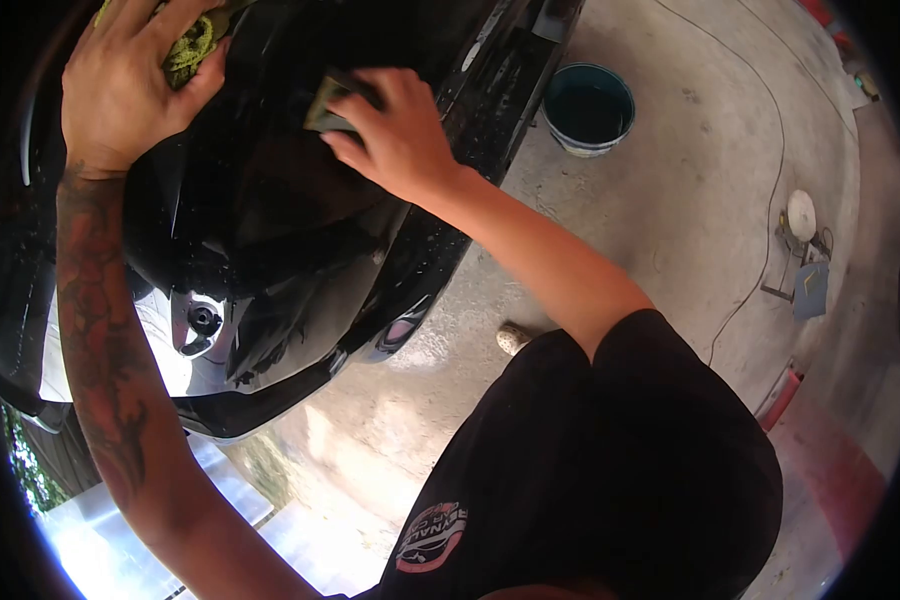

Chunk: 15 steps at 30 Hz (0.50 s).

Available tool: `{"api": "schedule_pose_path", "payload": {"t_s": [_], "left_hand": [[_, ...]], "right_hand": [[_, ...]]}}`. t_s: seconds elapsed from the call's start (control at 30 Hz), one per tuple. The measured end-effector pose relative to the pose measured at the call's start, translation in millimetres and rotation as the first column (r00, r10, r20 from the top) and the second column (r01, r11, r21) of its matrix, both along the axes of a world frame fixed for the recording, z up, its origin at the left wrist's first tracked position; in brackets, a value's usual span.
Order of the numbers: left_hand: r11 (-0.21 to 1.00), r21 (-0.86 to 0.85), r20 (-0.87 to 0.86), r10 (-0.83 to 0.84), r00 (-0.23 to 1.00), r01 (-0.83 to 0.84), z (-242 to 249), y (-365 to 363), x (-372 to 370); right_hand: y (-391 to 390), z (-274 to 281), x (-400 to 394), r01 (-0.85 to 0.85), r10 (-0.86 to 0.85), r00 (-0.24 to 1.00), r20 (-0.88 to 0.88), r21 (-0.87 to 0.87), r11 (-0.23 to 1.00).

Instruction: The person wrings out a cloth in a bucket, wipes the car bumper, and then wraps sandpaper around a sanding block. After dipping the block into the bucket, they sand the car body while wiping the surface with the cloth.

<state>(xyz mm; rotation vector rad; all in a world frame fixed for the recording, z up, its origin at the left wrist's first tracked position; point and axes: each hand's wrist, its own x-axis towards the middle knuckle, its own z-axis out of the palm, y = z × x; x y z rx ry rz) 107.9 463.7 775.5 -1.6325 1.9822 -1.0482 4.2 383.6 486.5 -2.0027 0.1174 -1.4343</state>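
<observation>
A glossy black car panel (270, 190), speckled with wet drops, fills the upper left. My left hand (125, 90) rests near its top edge, fingers curled around a yellow-green cloth (192, 52) that is partly covered. My right hand (405, 130) pinches a small rectangular sanding block (322, 108), olive-coloured with dark edges, flat against the black surface. Blur hides some of its fingers. Lower on the bodywork, a round black fitting (204, 319) sits in a bright reflective patch.
On the concrete floor (660, 190) to the right of the car stands a dark bucket (589, 108) holding liquid. A cable (776, 190) runs along the floor. Farther right are a stand with a round pale top (801, 215) and a blue-grey sheet (811, 290).
</observation>
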Motion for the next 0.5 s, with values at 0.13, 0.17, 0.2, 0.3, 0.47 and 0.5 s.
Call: {"api": "schedule_pose_path", "payload": {"t_s": [0.13,0.17,0.2,0.3,0.47,0.5], "left_hand": [[0.982,-0.073,0.069,-0.167,0.984,0.172,-11,-13,-31],[0.983,-0.081,0.081,-0.16,0.984,0.166,-12,-14,-38],[0.983,-0.087,0.083,-0.152,0.985,0.159,-12,-13,-38],[0.985,-0.092,0.054,-0.139,0.989,0.144,-11,-11,-30],[0.982,-0.099,0.065,-0.153,0.986,0.159,-13,-12,-31],[0.983,-0.096,0.076,-0.152,0.985,0.159,-13,-12,-34]], "right_hand": [[1,21,9,0.023,-0.023,1.0,0.021,-0.014,1.0],[-1,10,1,0.012,-0.012,1.0,0.0,-0.007,1.0],[-3,-4,-6,-0.002,0.002,1.0,-0.018,-0.004,1.0],[-5,-55,-24,0.038,-0.036,0.992,-0.122,0.014,0.999],[-1,-17,-4,0.014,-0.013,1.0,-0.024,0.015,1.0],[0,3,5,0.024,-0.024,1.0,0.012,0.015,1.0]]}}
